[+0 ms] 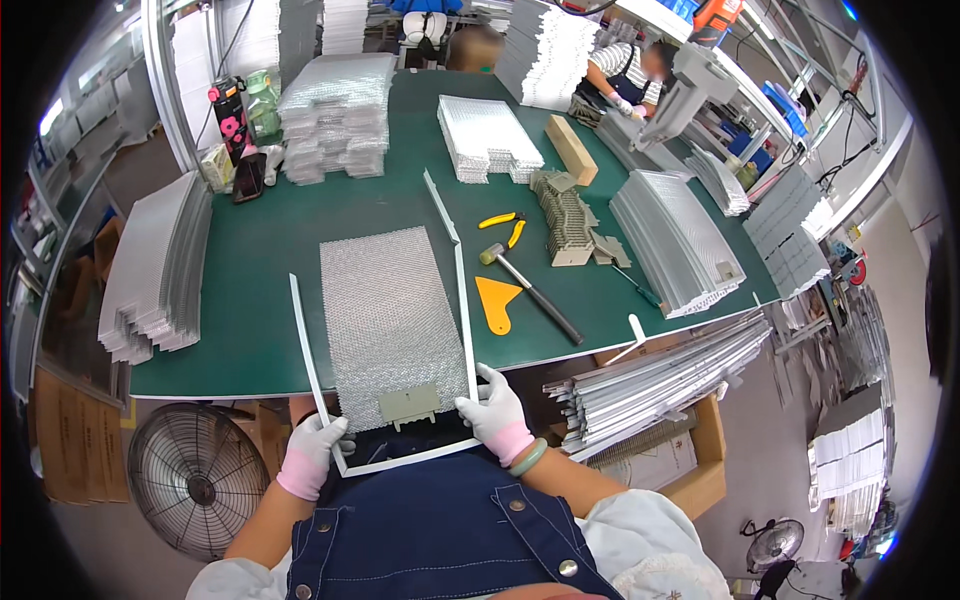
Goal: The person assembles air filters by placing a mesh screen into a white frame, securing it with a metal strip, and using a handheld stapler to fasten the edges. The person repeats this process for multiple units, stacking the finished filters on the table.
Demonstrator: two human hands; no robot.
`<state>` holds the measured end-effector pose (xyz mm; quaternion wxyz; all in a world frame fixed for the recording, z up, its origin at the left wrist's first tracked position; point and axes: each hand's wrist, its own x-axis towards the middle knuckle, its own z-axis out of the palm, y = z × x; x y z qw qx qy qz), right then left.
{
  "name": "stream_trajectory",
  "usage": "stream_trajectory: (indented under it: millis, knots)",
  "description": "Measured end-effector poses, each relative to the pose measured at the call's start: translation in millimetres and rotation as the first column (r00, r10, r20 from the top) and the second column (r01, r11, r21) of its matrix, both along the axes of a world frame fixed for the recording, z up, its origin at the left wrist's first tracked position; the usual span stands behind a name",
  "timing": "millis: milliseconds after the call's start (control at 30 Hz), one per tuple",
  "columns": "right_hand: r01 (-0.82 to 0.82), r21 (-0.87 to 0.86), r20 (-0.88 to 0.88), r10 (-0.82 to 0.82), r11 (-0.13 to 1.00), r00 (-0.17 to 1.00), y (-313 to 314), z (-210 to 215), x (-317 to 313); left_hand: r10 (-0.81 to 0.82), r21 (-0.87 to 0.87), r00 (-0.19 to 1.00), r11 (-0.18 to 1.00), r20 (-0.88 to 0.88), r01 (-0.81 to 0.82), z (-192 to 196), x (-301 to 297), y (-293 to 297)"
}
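Gloved hands sit low in the frame's centre. Left hand (312, 452) is closed on the lower left corner of a thin white metal frame (465, 300); right hand (495, 412) is clamped on its lower right corner. Inside the frame lies a silver mesh panel (388, 318) on the green table (260, 250). Right of the panel lie an orange scraper (496, 301), a hammer (528, 290) and yellow pliers (505, 226).

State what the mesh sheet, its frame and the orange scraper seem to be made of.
Mesh sheet: likely expanded aluminium, dull silver with a fine glinting grid. Frame: thin pale strip, probably metal. Orange scraper: apparently plastic, flat, uniform matte colour.
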<state>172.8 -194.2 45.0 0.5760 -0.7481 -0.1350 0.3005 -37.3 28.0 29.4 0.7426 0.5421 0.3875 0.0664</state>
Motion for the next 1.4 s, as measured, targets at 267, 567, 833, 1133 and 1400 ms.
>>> stream_trajectory:
  millis: [267,567,833,1133,1400]
  knots:
    - [0.103,0.111,-0.312,-0.063,0.988,0.948,-5.0,-1.3,-2.2,-0.035,-0.051,0.999,0.998,0.026,0.036,10.1,2.0,-11.5]
    - [-0.159,-0.057,-0.379,0.125,0.986,0.917,-18.3,3.7,3.5,-0.081,-0.131,0.997,0.988,0.0,0.08,5.6,-11.6,5.9]
    - [-0.207,0.022,-0.399,0.199,0.978,0.895,-23.7,7.1,-1.8,-0.086,-0.135,0.993,0.986,0.078,0.096,2.5,-19.4,-0.5]
    - [-0.234,0.097,-0.398,0.253,0.967,0.882,-24.0,-10.4,2.0,-0.041,-0.317,0.982,0.943,0.187,0.099,5.4,-17.4,2.5]
    - [-0.377,0.042,-0.311,0.371,0.925,0.875,-31.9,4.5,2.3,-0.053,0.048,0.998,0.997,-0.017,0.054,4.5,-18.5,-3.7]
